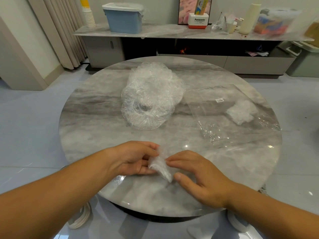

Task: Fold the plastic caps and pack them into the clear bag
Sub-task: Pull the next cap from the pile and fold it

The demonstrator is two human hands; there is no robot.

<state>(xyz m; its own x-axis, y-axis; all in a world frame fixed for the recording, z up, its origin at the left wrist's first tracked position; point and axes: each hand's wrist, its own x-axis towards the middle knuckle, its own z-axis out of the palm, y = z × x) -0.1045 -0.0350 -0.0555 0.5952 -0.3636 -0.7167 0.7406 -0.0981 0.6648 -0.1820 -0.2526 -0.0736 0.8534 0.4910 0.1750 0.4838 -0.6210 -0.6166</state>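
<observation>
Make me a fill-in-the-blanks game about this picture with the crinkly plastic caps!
1. One plastic cap is pinched ____ the left hand and the right hand.
2. The pile of unfolded caps lies on a ____ marble table.
3. The clear bag lies to the ____ of the pile.
4. On the shelf behind stands a ____ box with a white lid.

Missing words: between, round, right, blue.
</observation>
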